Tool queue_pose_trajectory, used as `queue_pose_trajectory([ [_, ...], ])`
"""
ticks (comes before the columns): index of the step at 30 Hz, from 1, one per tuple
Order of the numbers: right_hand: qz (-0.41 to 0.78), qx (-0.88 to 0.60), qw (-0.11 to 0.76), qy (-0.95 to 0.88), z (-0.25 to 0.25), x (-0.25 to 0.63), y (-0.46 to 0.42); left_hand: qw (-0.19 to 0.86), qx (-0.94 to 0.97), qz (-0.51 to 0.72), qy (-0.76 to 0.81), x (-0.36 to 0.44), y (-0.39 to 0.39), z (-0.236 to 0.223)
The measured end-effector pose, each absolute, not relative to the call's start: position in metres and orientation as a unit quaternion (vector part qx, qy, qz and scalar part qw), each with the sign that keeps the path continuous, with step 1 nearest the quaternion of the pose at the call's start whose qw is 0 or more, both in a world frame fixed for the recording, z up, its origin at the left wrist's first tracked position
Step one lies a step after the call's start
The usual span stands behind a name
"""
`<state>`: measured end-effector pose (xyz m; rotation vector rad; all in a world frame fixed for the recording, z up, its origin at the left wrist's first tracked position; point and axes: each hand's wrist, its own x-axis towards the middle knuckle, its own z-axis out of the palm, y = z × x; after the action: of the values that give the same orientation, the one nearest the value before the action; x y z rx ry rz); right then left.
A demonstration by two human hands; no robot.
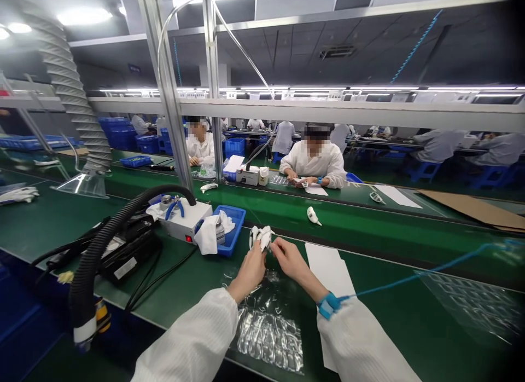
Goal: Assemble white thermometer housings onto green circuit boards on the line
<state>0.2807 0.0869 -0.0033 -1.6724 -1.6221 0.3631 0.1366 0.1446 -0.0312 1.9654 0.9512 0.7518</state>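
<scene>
HANDS: left hand (247,273) and right hand (292,263) closed, fingertips pinching together | ITEM: small crumpled white object (261,237), held steady above green rubber-topped table (197,297) | NEAR: clear plastic blister tray (268,338), blue plastic bin (232,229)

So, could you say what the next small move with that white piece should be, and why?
Probably lay the white piece on the paper sheet: your left hand and right hand hold it over the belt, and the sheet lies beside it.
</scene>
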Motion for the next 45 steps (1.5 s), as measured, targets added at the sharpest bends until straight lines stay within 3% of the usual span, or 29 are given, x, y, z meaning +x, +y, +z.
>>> queue_pose_trajectory([
  [6, 0.169, -0.671, 0.226, -0.686, -0.019, 0.267, 0.083, 0.495, 0.696, 0.340, 0.393, 0.077, 0.139, -0.029],
  [13, 0.077, -0.727, 0.082, -0.677, -0.036, 0.260, 0.084, 0.660, 0.561, 0.332, 0.373, 0.046, 0.100, -0.015],
  [21, 0.091, -0.674, 0.076, -0.729, -0.040, 0.256, 0.070, 0.742, 0.472, 0.338, 0.336, 0.034, 0.070, -0.007],
  [26, 0.138, -0.671, 0.173, -0.708, -0.039, 0.274, 0.050, 0.769, 0.437, 0.334, 0.326, 0.032, 0.067, -0.008],
  [31, 0.126, -0.713, 0.229, -0.650, -0.040, 0.312, -0.001, 0.752, 0.443, 0.342, 0.349, 0.031, 0.073, -0.013],
  [40, 0.138, -0.820, 0.133, -0.539, -0.099, 0.378, -0.164, 0.526, 0.467, 0.500, 0.505, -0.023, 0.114, -0.062],
  [45, 0.163, -0.847, 0.160, -0.480, -0.100, 0.367, -0.176, 0.471, 0.486, 0.509, 0.532, -0.028, 0.116, -0.073],
])
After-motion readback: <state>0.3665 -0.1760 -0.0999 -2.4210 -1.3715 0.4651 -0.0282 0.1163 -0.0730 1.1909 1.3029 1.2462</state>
